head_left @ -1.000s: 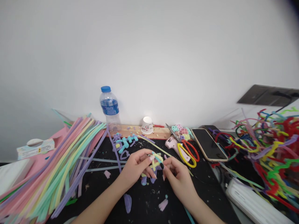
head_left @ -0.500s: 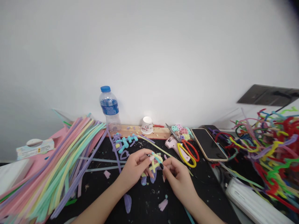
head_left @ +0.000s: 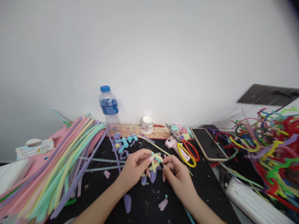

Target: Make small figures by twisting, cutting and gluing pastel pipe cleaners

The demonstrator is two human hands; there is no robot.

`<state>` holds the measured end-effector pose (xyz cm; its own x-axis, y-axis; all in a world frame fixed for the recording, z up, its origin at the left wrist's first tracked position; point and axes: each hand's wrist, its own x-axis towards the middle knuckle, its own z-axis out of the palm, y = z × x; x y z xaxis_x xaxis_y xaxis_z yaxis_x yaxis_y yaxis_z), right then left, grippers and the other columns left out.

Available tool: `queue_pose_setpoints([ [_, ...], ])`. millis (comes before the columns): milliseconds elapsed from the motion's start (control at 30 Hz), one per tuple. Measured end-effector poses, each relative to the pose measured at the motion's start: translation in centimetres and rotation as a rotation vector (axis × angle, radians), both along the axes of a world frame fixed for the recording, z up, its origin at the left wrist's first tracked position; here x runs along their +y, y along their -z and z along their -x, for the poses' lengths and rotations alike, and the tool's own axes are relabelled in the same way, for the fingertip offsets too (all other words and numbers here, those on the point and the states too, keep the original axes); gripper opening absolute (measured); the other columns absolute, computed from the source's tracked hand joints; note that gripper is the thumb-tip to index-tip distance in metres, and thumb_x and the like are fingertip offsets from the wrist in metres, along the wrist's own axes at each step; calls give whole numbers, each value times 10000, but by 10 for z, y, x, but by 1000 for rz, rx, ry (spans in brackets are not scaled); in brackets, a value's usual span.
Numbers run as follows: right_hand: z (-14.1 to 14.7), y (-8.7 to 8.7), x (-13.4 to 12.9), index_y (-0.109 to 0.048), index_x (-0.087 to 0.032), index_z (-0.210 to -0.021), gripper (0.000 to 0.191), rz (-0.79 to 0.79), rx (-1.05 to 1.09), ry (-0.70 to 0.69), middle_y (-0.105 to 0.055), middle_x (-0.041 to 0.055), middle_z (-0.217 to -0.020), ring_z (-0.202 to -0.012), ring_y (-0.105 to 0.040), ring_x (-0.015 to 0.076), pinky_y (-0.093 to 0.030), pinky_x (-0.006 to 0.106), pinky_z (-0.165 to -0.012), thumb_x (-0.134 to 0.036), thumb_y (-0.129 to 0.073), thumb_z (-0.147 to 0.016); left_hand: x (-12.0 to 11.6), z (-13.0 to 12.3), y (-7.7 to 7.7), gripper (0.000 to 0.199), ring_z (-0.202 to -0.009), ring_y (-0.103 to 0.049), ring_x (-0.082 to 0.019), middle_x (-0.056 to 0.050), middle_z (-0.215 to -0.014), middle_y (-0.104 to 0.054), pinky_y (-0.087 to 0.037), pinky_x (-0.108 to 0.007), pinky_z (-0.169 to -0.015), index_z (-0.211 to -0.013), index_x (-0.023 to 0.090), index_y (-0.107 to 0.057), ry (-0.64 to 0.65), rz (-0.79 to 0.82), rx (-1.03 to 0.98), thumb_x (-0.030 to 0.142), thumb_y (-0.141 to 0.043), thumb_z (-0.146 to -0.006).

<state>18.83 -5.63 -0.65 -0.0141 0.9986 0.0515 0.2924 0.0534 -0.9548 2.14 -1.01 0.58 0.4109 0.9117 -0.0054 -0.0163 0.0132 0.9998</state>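
Observation:
Between my two hands is a small pipe-cleaner piece in yellow, with some light blue at its top. My left hand pinches its upper left side between thumb and fingers. On the other side, my right hand has thumb and forefinger closed at its right edge. Purple fuzzy petals show just below, partly covered by the piece and fingers. A purple leaf shape lies beneath my left wrist, and a pink scrap sits nearer the front edge.
Pastel pipe cleaners spread across the left. Behind my hands stand a bottle and a paper cup. Scissors rest on a pink glue gun, beside a phone. Tangled colourful pipe cleaners and a white power strip lie right.

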Motion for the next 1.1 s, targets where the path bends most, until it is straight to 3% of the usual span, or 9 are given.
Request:
queue_pose_setpoints([
  [333,-1,2,-1,-539,-172,-874,144,-3,-39,-65,-533,-41,-517,-453,-446,102,-317,204,-477,-294,-463,-877,-2,0,0,204,-437,-512,-81,-14,-694,-624,-429,-194,-427,-881,151,-570,50,-8,6,344,-547,-818],
  [700,-1,2,1,-580,-151,-944,212,15,-57,-56,-527,-37,-515,-470,-475,114,-350,213,-494,-305,-450,-879,-1,-2,2,199,-394,-451,-47,-24,-778,-636,-373,-174,-378,-888,154,-556,-8,3,28,334,-558,-802],
  [1100,-1,2,1,-591,-153,-951,193,22,-40,-61,-522,-39,-520,-473,-467,108,-345,211,-492,-264,-451,-878,0,-2,1,163,-400,-461,-54,-4,-693,-609,-372,-178,-392,-839,151,-545,4,-23,54,313,-542,-821],
])
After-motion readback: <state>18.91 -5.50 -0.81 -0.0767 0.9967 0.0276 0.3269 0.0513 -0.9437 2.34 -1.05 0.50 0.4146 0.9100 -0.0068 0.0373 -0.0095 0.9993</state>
